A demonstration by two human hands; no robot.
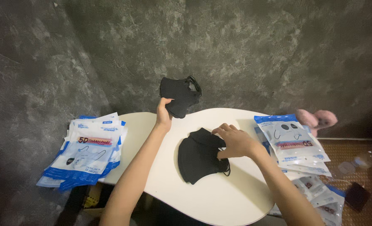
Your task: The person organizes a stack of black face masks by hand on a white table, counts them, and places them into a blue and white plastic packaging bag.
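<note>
Black face masks (198, 155) lie stacked near the centre of the white table (219, 196), ear loops trailing off at 4 o'clock of the pile. Right hand (235, 141) rests on the stack's 2 o'clock edge, fingers curled over the rim, pressing or pinching the top layer; whether it truly grips cannot be told from this view. Left hand (164, 113) is raised above the far table edge, at 11 o'clock from the stack. It pinches 1 more black mask (179, 95) by its lower corner between thumb and fingers. That mask hangs in the air, clear of the table, folded, its ear loop showing at 2 o'clock.

At 9 o'clock from the stack, a pile of flat blue and white pouches (85, 152) sits at the table's left end, partly overhanging. Each pouch bears a mask drawing. At 3 o'clock, a second heap of the same pouches (295, 144) leans off the right end and spills downward toward the floor at 5 o'clock.

Beyond the right heap, at 2 o'clock, a pink fluffy object (318, 118) lies against the wall; kind not clear. Wall (236, 50) behind is mottled grey. A woven brown mat (349, 155) covers the floor at far right, with a small dark flat object (356, 196) on it.
</note>
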